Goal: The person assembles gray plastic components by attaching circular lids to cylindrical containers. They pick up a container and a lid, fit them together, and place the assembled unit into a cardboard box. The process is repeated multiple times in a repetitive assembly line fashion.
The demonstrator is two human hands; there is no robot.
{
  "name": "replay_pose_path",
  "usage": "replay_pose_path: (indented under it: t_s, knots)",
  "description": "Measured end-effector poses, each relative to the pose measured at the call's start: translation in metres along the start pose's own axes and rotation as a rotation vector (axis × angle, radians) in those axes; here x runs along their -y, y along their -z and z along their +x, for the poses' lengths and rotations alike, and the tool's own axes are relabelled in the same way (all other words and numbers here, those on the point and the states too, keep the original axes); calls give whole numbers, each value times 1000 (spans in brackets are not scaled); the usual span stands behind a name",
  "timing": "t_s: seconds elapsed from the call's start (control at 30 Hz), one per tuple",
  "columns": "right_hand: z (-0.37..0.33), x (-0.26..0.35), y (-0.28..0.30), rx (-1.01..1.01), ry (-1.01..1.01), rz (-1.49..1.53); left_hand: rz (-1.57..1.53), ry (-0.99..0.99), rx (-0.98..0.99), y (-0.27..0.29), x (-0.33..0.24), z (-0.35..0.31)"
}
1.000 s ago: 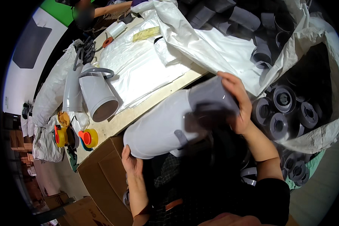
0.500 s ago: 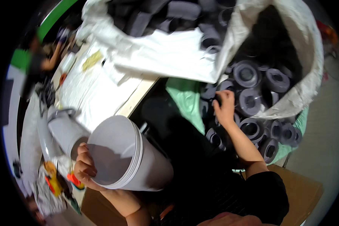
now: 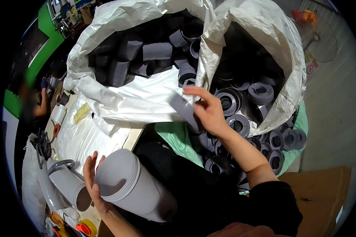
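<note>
A stack of nested grey plastic tubs (image 3: 154,193) lies tilted against my lap, mouth facing up and left. My left hand (image 3: 95,185) is beside the stack's rim, fingers stretched upward and apart, the thumb side touching the rim. My right hand (image 3: 209,110) is closed on a grey curved plastic piece (image 3: 184,108), smeared by motion, in front of the white sacks. Below that hand, several grey ring-shaped plastic parts (image 3: 238,125) spill from the right sack's mouth onto green sheeting (image 3: 174,138).
Grey tube-like pieces (image 3: 157,51) fill the left white sack (image 3: 81,73); the right white sack (image 3: 292,71) holds rings. On the table (image 3: 135,134) at left lie a grey pitcher-like vessel (image 3: 69,181) and an orange-yellow tape roll (image 3: 85,228). A cardboard sheet (image 3: 320,193) stands lower right.
My right hand has moved up and left from the ring pile, now with a grey piece in it. My left fingers have straightened off the tub rim. The view has shifted.
</note>
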State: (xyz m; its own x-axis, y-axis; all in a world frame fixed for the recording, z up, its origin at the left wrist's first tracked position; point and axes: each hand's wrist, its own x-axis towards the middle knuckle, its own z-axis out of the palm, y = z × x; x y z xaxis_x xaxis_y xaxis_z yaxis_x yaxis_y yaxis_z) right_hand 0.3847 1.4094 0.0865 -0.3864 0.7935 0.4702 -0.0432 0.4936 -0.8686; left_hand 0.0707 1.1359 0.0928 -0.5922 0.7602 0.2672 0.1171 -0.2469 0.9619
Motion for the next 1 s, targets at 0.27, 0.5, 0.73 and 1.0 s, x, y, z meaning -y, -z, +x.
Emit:
replay_pose_path:
  t_s: [0.27,0.5,0.73,1.0]
  knots:
    - [66,80,-156,116,-711,1238,139,93,11,8,-40,-10]
    - [-6,63,-182,885,-182,524,87,55,-40,40,-34,-13]
    - [-48,62,-217,435,-318,731,54,114,-226,31,-7,-43]
    - [-57,55,-229,297,28,656,125,-232,-215,11,-40,-26]
